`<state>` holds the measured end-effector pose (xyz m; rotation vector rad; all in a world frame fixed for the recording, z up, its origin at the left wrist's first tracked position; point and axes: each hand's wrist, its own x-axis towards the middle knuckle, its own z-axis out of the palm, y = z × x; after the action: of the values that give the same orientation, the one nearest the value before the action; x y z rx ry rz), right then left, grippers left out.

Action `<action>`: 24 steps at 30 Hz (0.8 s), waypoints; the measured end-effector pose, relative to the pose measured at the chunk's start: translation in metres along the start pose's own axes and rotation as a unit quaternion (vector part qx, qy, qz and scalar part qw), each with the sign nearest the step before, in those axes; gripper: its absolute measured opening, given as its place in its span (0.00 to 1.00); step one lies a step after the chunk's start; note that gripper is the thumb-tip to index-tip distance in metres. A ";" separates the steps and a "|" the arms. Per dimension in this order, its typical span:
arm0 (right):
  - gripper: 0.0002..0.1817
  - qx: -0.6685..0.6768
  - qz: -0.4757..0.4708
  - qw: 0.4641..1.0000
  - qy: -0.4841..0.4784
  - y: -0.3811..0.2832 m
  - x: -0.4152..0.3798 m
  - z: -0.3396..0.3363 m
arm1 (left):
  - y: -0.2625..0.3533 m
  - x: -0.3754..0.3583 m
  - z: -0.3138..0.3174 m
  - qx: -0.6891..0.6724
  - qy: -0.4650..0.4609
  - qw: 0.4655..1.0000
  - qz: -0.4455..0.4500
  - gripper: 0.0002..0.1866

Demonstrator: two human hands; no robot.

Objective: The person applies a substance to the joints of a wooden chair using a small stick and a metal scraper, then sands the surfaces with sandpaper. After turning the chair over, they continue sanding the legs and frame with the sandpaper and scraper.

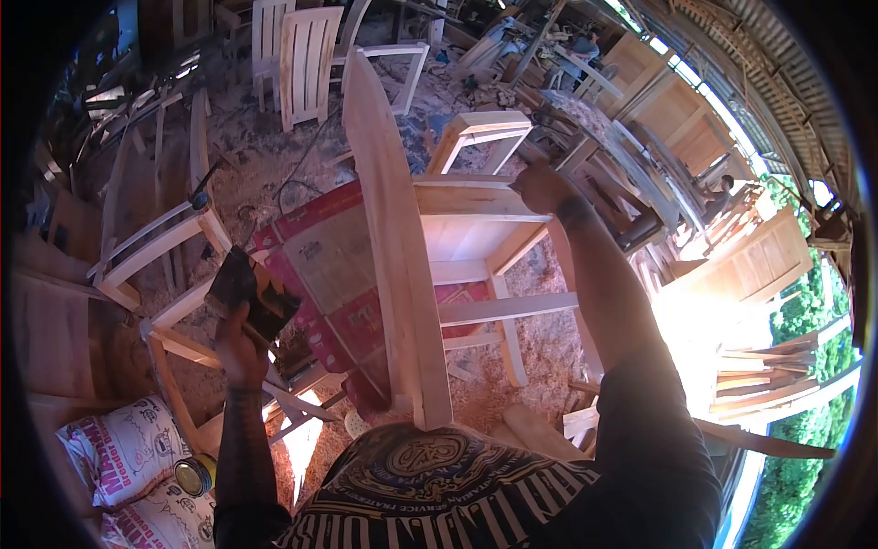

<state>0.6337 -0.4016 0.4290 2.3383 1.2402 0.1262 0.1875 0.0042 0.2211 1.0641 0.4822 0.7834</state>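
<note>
In front of me is an unfinished wooden chair [401, 247], its long back post rising towards the camera and its seat frame and legs to the right. My left hand [240, 350] is raised left of the chair, closed around a dark flat piece [253, 295] with a lighter brown patch. It is apart from the chair. My right hand [543, 188] is at the far right corner of the seat frame, fingers curled; what they hold, if anything, is hidden. Red printed cardboard [329, 265] lies on the floor beside the chair.
Other bare chair frames stand left [169, 242] and beyond [480, 137], with a slatted chair back [306, 69] at the rear. Printed sacks [123, 448] and a can [194, 476] are at lower left. Wood shavings cover the floor. A person [585, 46] is far back.
</note>
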 end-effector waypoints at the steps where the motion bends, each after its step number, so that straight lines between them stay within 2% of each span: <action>1: 0.15 -0.039 0.014 0.999 -0.022 0.006 0.002 0.019 | 0.002 -0.001 0.000 -0.046 0.009 0.998 -0.028 0.15; 3: 0.15 -0.088 0.012 0.995 -0.051 0.002 0.005 0.024 | 0.021 -0.009 0.015 -0.197 0.032 0.974 -0.106 0.16; 5: 0.16 -0.109 -0.023 0.992 -0.065 -0.020 0.020 0.018 | 0.024 -0.009 0.012 -0.201 0.038 0.972 -0.118 0.18; 6: 0.17 -0.077 0.003 0.996 -0.050 -0.033 0.033 0.013 | 0.024 -0.011 0.009 -0.203 0.043 0.970 -0.125 0.20; 8: 0.18 0.027 0.022 0.998 -0.046 -0.063 0.059 -0.007 | -0.016 0.001 -0.032 -0.079 0.020 0.994 -0.069 0.22; 10: 0.19 0.092 0.045 0.993 -0.054 -0.106 0.072 -0.051 | -0.021 0.000 -0.039 0.164 -0.020 0.982 0.087 0.24; 11: 0.19 0.121 0.060 0.990 -0.051 -0.129 0.067 -0.082 | -0.005 -0.012 -0.025 0.336 -0.046 0.917 0.209 0.24; 12: 0.18 0.149 0.074 0.985 -0.048 -0.146 0.066 -0.102 | 0.004 -0.017 -0.016 0.491 -0.069 0.806 0.322 0.25; 14: 0.18 0.085 0.015 0.993 -0.084 -0.158 0.093 -0.095 | -0.010 -0.017 -0.021 0.461 -0.076 0.838 0.283 0.22; 16: 0.18 0.065 -0.031 0.992 -0.103 -0.156 0.103 -0.096 | -0.005 -0.022 -0.013 0.263 -0.049 0.954 0.135 0.19; 17: 0.18 0.075 -0.046 0.991 -0.105 -0.148 0.099 -0.099 | 0.012 -0.030 0.008 0.064 -0.017 0.998 -0.001 0.17; 18: 0.18 0.084 -0.062 0.989 -0.105 -0.140 0.094 -0.101 | 0.022 -0.034 0.019 -0.139 0.017 0.981 -0.135 0.16; 21: 0.20 0.139 -0.119 0.976 -0.117 -0.107 0.073 -0.104 | 0.016 -0.041 0.004 -0.130 -0.005 0.985 -0.114 0.13; 24: 0.21 0.149 -0.077 0.986 0.025 -0.082 0.069 -0.083 | 0.024 -0.050 -0.004 -0.154 0.003 0.978 -0.143 0.18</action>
<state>0.5877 -0.2766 0.4546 2.4863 1.5516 -0.0569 0.1447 -0.0257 0.2406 0.6845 0.4888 0.5826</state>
